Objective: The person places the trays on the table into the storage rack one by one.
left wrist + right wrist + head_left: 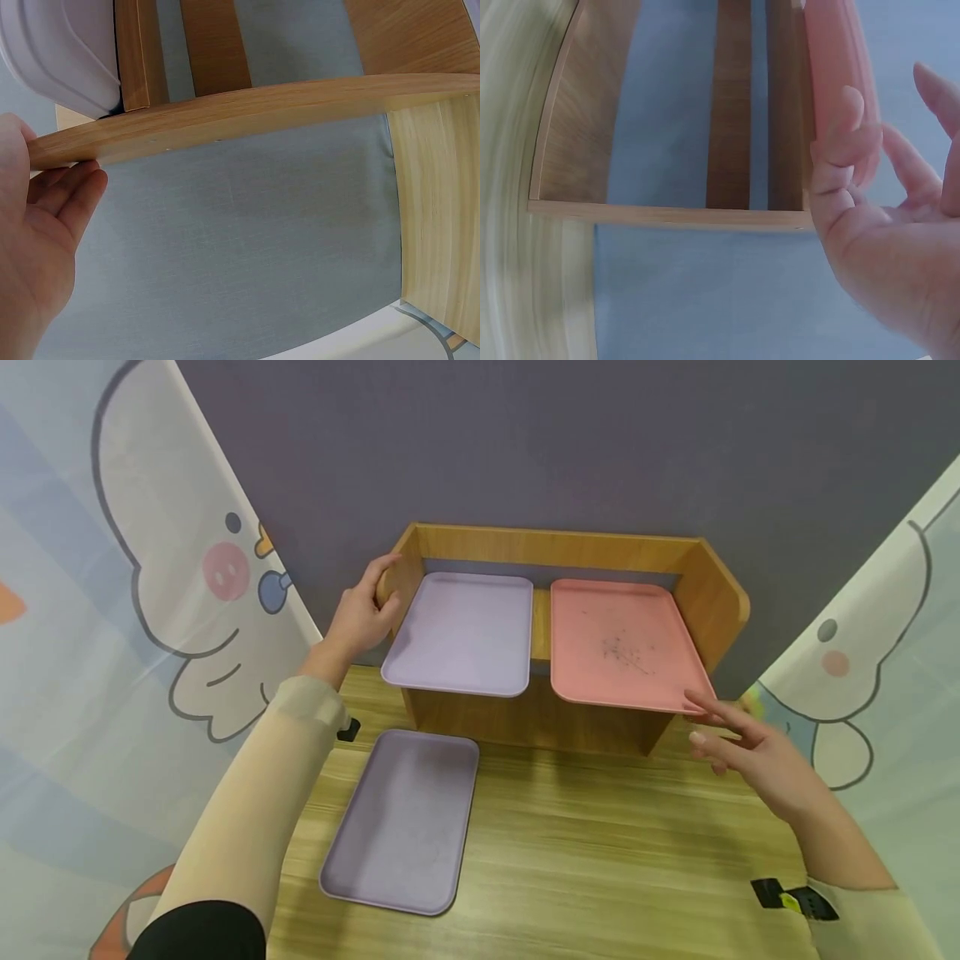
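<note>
A wooden shelf carries a pale lilac tray on the left of its upper board and a pink tray with dark specks on the right. My left hand grips the upper edge of the shelf's left side panel, with thumb and fingers on opposite faces of it. By the front right corner of the pink tray is my right hand, fingers spread and loosely bent. Its fingertips overlap that corner in the right wrist view; whether they touch it I cannot tell.
A darker purple tray lies on the wood-grain table, in front of the shelf's left half. Behind the shelf rises a grey wall. Cartoon-printed sheets hang at the left and right.
</note>
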`<action>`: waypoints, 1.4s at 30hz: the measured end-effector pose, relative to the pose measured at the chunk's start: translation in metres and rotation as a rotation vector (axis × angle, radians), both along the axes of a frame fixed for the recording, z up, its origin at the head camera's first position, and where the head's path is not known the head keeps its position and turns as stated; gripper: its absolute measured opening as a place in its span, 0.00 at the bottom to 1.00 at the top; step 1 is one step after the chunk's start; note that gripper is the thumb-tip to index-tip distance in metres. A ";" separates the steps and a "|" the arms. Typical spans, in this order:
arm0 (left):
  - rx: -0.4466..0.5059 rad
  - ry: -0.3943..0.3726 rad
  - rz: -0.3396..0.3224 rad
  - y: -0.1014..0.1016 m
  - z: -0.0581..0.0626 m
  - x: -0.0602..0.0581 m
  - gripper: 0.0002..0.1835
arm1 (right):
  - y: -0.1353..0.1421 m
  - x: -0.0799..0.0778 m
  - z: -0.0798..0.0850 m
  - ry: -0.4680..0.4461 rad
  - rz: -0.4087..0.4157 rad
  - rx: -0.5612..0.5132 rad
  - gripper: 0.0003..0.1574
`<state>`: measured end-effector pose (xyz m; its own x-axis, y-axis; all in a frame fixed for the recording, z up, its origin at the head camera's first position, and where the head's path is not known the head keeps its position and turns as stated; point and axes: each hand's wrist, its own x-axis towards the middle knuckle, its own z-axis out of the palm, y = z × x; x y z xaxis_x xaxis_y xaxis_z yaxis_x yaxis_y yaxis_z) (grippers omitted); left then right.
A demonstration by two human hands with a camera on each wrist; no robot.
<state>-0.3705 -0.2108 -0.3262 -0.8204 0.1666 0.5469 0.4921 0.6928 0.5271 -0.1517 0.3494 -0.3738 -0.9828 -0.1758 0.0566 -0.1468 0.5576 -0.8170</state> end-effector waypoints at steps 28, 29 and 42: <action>-0.003 0.017 0.001 0.002 0.001 0.003 0.33 | -0.205 0.010 -0.156 -0.309 0.585 -0.245 0.39; -0.003 0.018 0.000 0.003 0.001 0.002 0.33 | -0.213 0.009 -0.161 -0.324 0.595 -0.250 0.40; -0.005 0.012 -0.001 0.001 -0.001 0.000 0.33 | -0.277 0.012 -0.191 -0.315 0.521 -0.088 0.40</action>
<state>-0.3702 -0.2103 -0.3267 -0.8135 0.1704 0.5560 0.4993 0.6947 0.5177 -0.1394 0.0722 -0.5648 -0.7406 -0.6456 -0.1865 -0.1259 0.4059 -0.9052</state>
